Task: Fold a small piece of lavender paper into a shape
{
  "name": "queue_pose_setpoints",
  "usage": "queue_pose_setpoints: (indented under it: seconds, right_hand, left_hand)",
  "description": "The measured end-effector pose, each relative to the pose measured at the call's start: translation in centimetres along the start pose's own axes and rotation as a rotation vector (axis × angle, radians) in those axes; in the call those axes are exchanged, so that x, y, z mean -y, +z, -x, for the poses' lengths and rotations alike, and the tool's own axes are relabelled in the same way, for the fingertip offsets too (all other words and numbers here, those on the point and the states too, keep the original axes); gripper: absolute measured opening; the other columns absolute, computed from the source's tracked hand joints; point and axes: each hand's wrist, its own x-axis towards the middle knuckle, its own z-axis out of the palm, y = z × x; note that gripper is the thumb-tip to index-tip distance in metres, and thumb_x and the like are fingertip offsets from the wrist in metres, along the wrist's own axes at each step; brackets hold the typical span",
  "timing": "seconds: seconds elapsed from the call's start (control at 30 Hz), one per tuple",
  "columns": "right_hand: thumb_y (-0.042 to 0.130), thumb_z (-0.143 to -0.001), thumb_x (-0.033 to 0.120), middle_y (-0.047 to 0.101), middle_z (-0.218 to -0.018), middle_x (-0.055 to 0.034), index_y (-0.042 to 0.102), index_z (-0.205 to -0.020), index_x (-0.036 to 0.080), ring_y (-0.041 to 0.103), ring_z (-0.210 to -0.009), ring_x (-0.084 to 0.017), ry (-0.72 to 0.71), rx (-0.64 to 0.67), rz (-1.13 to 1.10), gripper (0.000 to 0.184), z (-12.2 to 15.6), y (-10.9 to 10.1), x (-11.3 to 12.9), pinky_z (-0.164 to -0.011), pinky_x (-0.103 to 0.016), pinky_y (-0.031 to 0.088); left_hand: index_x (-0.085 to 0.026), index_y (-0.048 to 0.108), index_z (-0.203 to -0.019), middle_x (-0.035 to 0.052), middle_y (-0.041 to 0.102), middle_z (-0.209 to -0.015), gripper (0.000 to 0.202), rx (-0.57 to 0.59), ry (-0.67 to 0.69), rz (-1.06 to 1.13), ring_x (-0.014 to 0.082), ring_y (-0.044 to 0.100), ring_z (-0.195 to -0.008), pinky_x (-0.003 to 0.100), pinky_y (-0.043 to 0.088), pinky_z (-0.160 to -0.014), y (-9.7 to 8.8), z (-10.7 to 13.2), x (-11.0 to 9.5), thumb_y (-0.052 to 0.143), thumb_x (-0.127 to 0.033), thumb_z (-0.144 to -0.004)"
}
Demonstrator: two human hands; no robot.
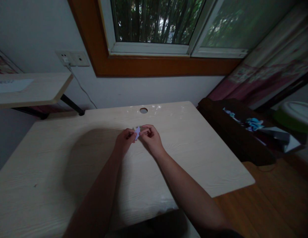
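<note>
Between my two hands is a small piece of folded, pale purple paper (137, 133), pointed at its top. My left hand (125, 138) is closed, pinching the paper's left side between thumb and fingers. From the other side, my right hand (152, 137) is closed too, its thumb and forefinger pinched at the right edge of the paper. Both hands are just above the pale wood-grain table (193, 148). The fine folds of the paper are too small to make out.
A round cable hole (143, 110) lies behind my hands. At the left stands a raised shelf (32, 92) on black legs. A white cord (81, 86) runs down from the wall socket (71, 59). Right of the table, a dark wooden cabinet (233, 138) carries blue and white items.
</note>
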Motion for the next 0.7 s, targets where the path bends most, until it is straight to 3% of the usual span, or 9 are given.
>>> queue_pose_setpoints:
  seconds: [0.2, 0.47, 0.7]
  right_hand:
    - [0.075, -0.073, 0.026, 0.068, -0.076, 0.0024, 0.062, -0.102, 0.024, 0.062, -0.069, -0.015, -0.003, -0.017, -0.005, 0.033, -0.04, 0.0, -0.12, -0.07, -0.029, 0.047]
    - [0.075, -0.073, 0.025, 0.068, -0.076, 0.0024, 0.062, -0.102, 0.024, 0.062, -0.069, -0.015, -0.006, -0.025, -0.021, 0.032, -0.03, 0.08, 0.0, -0.07, -0.029, 0.047]
    - [0.074, -0.072, 0.028, 0.067, -0.075, 0.0025, 0.061, -0.102, 0.025, 0.062, -0.069, -0.016, -0.02, -0.042, 0.014, 0.033, -0.04, 0.12, 0.09, -0.069, -0.03, 0.048]
  left_hand:
    - [-0.021, 0.058, -0.1, -0.0003, 0.064, -0.09, 0.031, -0.093, 0.092, 0.076, 0.0086, 0.06, -0.06, 0.02, 0.051, -0.05, 0.4, 0.07, 0.22, 0.074, -0.028, -0.075]
    - [-0.018, 0.068, -0.085, 0.0058, 0.06, -0.102, 0.01, -0.071, 0.276, -0.062, 0.0107, 0.06, -0.069, 0.021, 0.051, -0.051, 0.07, 0.32, -0.53, 0.072, -0.023, -0.077]
    - [-0.02, 0.069, -0.086, 0.0056, 0.061, -0.097, 0.01, -0.068, 0.265, -0.089, 0.0127, 0.06, -0.073, 0.022, 0.051, -0.054, -0.08, 0.17, -0.2, 0.072, -0.023, -0.077]
